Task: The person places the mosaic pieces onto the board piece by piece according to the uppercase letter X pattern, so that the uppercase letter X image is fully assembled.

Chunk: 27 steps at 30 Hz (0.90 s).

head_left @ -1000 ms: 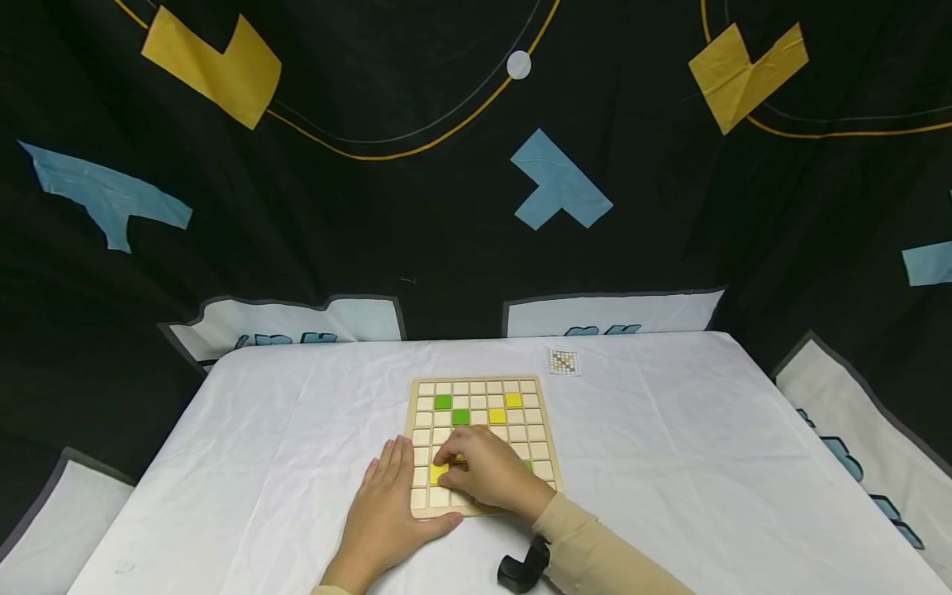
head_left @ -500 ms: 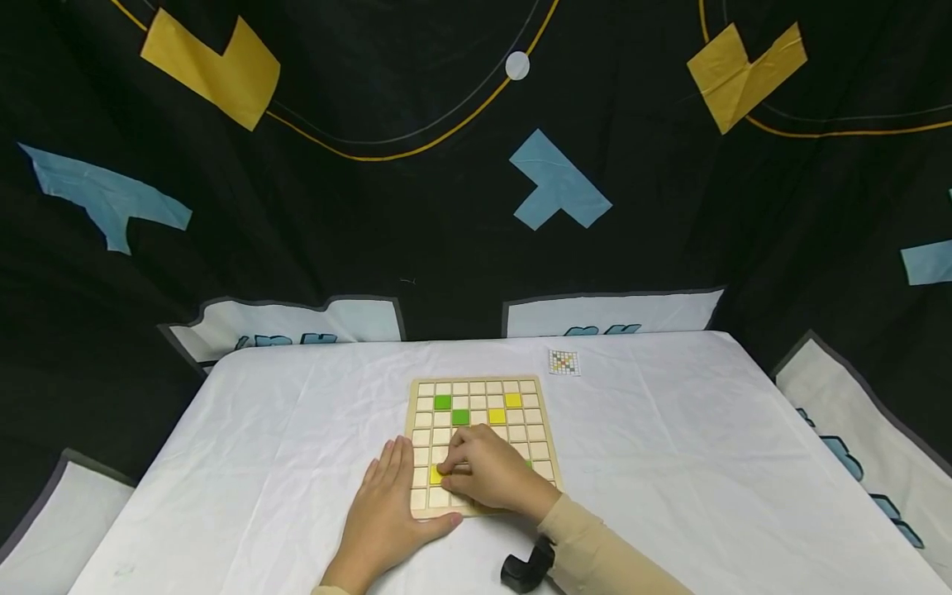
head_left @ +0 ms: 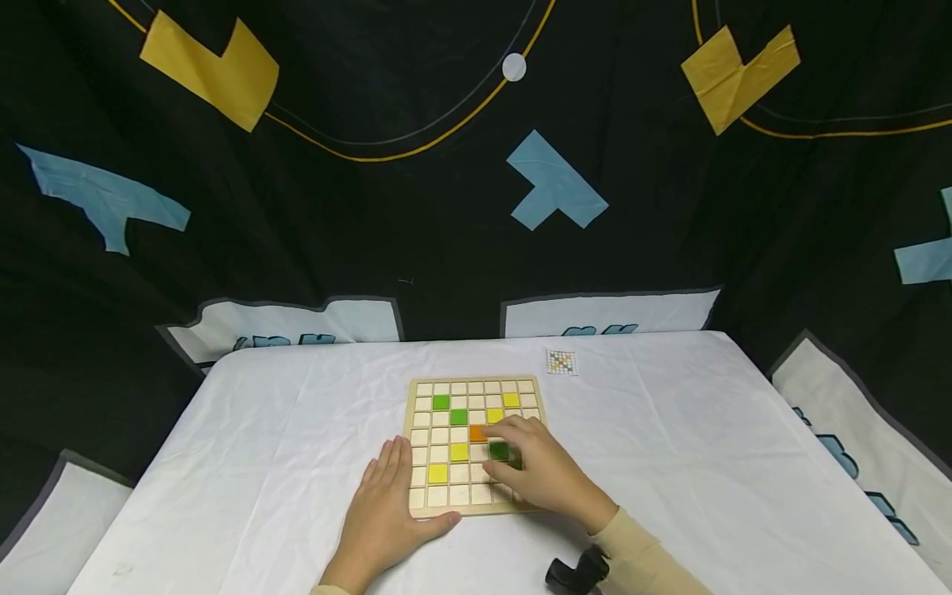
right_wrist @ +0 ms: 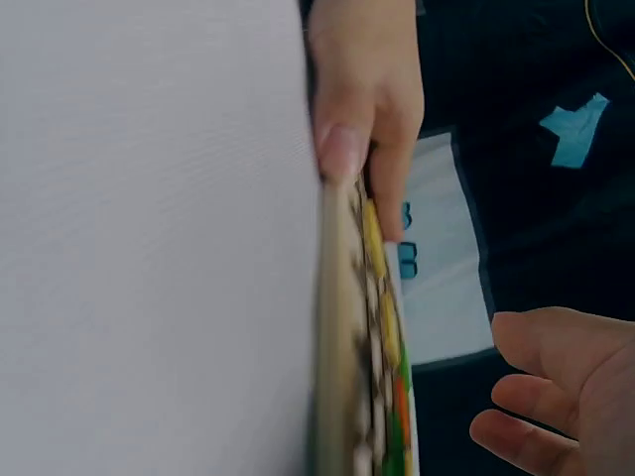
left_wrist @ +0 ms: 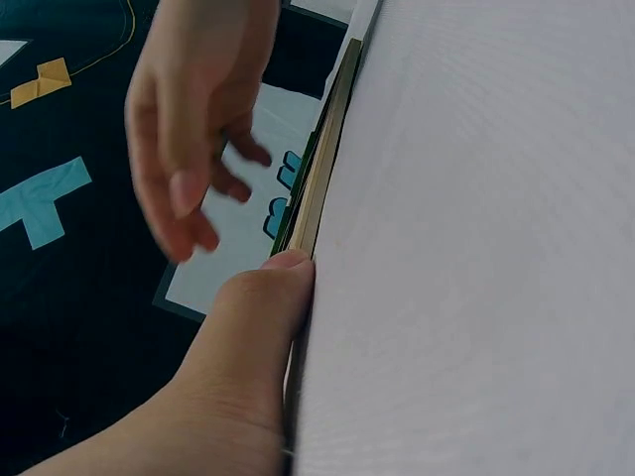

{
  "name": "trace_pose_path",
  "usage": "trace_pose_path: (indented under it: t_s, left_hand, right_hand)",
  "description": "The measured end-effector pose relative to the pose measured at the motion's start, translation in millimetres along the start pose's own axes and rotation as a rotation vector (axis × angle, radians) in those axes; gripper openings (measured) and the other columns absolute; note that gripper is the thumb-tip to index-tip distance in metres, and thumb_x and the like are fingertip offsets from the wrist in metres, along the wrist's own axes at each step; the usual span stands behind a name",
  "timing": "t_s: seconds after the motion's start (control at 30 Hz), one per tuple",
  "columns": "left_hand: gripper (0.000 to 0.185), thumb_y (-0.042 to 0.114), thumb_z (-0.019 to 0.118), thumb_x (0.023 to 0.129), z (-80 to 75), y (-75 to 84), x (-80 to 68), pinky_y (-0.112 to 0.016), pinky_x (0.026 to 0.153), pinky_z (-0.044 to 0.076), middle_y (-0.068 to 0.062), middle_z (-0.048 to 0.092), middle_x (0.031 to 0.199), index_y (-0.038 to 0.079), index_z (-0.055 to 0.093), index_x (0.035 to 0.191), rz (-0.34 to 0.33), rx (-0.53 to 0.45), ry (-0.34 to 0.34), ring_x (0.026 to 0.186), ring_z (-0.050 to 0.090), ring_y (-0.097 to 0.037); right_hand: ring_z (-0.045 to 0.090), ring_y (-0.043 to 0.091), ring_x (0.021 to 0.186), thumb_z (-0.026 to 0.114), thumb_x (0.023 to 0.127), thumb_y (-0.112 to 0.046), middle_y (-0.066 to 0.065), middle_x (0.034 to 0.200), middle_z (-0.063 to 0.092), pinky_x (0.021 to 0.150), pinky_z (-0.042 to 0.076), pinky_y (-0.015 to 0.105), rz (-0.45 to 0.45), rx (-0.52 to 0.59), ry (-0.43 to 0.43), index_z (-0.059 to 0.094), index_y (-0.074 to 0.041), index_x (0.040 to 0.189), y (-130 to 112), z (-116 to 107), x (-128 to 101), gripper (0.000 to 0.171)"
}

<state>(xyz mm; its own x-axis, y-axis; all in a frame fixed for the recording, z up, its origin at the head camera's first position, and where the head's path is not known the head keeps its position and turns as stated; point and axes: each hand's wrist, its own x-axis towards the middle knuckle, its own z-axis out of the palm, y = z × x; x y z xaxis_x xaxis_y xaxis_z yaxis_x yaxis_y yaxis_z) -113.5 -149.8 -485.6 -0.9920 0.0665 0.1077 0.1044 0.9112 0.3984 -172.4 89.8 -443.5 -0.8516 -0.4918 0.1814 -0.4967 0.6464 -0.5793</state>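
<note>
A square wooden board (head_left: 409,409) with a grid of tiles lies on the white-covered table. Most tiles are plain; the coloured ones include a lower-left yellow tile (head_left: 438,473), an orange tile (head_left: 479,433) and a dark green tile (head_left: 498,451). My left hand (head_left: 383,508) rests with straight fingers along the board's left edge, its thumb at the front edge, as the left wrist view also shows. Over the board's right half hovers my right hand (head_left: 546,467), fingers loosely bent and holding nothing. It covers some tiles there. In the right wrist view its fingers (right_wrist: 541,342) are apart from the board.
A small card (head_left: 561,362) printed with a coloured grid lies beyond the board's far right corner. A black camera mount (head_left: 578,570) hangs at the right wrist. Behind the table stands a dark curtain (head_left: 372,240) with yellow and blue shapes.
My right hand has let go at the lower-left yellow tile and moved right, uncovering two yellow tiles, the orange one and the dark green one. My left hand stays put.
</note>
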Motion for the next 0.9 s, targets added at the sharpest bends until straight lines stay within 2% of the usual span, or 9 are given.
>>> trace_pose_path:
  t_s: [0.1,0.2,0.33,0.6,0.9]
  left_hand:
    - [0.133,0.088,0.059,0.067,-0.4,0.4,0.2,-0.052,0.125,0.02,-0.02,0.024,0.163,-0.005,0.024,0.154,-0.002,0.001,0.002,0.153,0.02,-0.035]
    - [0.132,0.087,0.06,0.067,-1.0,0.3,0.5,-0.051,0.125,0.02,-0.02,0.024,0.163,-0.005,0.023,0.154,-0.004,0.004,0.003,0.153,0.02,-0.035]
    - [0.133,0.087,0.061,0.067,-0.9,-0.4,0.6,-0.051,0.125,0.02,-0.02,0.024,0.163,-0.005,0.023,0.155,-0.009,0.0,0.002,0.153,0.02,-0.035]
    - [0.132,0.085,0.064,0.066,1.0,-0.5,-0.8,-0.051,0.124,0.021,-0.02,0.026,0.162,-0.005,0.025,0.154,-0.006,-0.015,0.023,0.152,0.022,-0.036]
    - [0.132,0.086,0.062,0.067,0.3,0.9,0.1,-0.052,0.124,0.021,-0.021,0.024,0.163,-0.006,0.024,0.154,-0.005,-0.017,0.002,0.153,0.021,-0.036]
  right_hand:
    - [0.051,0.016,0.121,0.074,0.088,-0.036,-0.008,0.135,0.058,0.101,0.049,0.045,0.026,-0.009,0.023,0.061,-0.018,0.134,10.0,-4.1,-12.4,0.051]
    - [0.045,0.023,0.135,0.078,0.084,-0.039,-0.003,0.147,0.051,0.111,0.042,0.052,0.054,0.008,0.042,0.056,-0.018,0.141,19.1,-7.0,-22.8,0.064]
    - [0.036,0.027,0.145,0.082,0.079,-0.046,-0.001,0.158,0.038,0.115,0.036,0.056,0.089,0.013,0.041,0.047,-0.021,0.148,28.7,-7.8,-30.6,0.082]
    - [0.029,0.033,0.148,0.086,0.069,-0.052,0.002,0.164,0.026,0.115,0.034,0.06,0.099,0.052,0.003,0.04,-0.02,0.153,36.9,-7.6,-33.8,0.101]
    - [0.03,0.035,0.148,0.083,0.069,-0.058,0.003,0.164,0.024,0.114,0.035,0.059,0.114,0.031,-0.029,0.037,-0.022,0.154,42.9,-4.6,-36.8,0.104]
